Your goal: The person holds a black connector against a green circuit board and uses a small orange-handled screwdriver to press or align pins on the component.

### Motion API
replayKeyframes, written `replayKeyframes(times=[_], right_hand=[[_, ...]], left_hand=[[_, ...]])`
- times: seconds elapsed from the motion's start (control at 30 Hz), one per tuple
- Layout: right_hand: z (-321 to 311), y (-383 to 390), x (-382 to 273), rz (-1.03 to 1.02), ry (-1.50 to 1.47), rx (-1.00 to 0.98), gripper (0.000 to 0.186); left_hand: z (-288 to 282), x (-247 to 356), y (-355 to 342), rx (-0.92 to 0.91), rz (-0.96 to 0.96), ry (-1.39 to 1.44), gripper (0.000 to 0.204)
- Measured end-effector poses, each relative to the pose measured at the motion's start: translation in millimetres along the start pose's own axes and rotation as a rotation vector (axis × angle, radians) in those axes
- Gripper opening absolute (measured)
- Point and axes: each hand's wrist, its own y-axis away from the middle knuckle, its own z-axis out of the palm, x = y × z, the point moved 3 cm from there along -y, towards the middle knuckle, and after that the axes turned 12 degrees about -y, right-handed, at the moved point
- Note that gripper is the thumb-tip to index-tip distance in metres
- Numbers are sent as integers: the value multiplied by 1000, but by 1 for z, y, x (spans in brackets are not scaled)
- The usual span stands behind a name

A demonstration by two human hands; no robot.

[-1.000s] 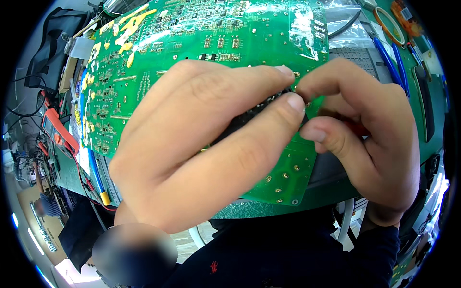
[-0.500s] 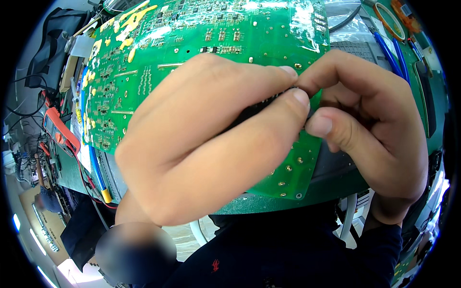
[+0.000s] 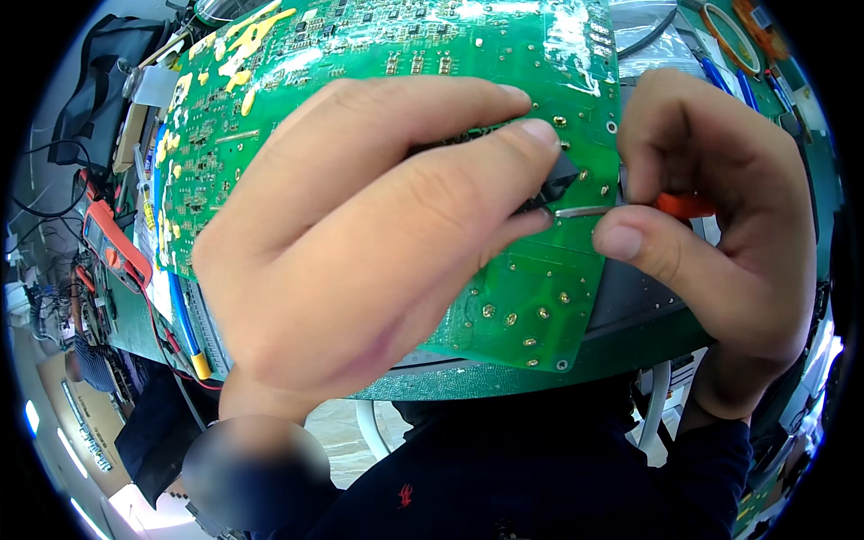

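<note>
The left hand is clamped on a black part over the green board; the right hand grips an orange tool. The part is probably light, stiff, rather fragile, and best held by its sides.

Beyond the tabletop's near edge, we wear a dark navy top with a small red emblem on its front. Our right sleeve is plain and equally dark; our left sleeve is dark too, its end blurred. Our left hand and right hand are bare.
</note>
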Motion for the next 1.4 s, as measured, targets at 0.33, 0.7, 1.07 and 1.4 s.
replayKeyframes(times=[0.33,0.7,1.07,1.4], right_hand=[[0,-5,-1,-236,177,70,23],[1,-7,-1,-287,283,51,21],[8,-5,-2,-255,319,93,15],[10,-7,-2,-271,332,87,14]], left_hand=[[-3,0,-2,-86,-50,-100,40],[-1,3,-2,-76,-31,-101,40],[0,6,-2,-79,-16,-146,41],[0,5,-1,-82,-11,-143,40]])
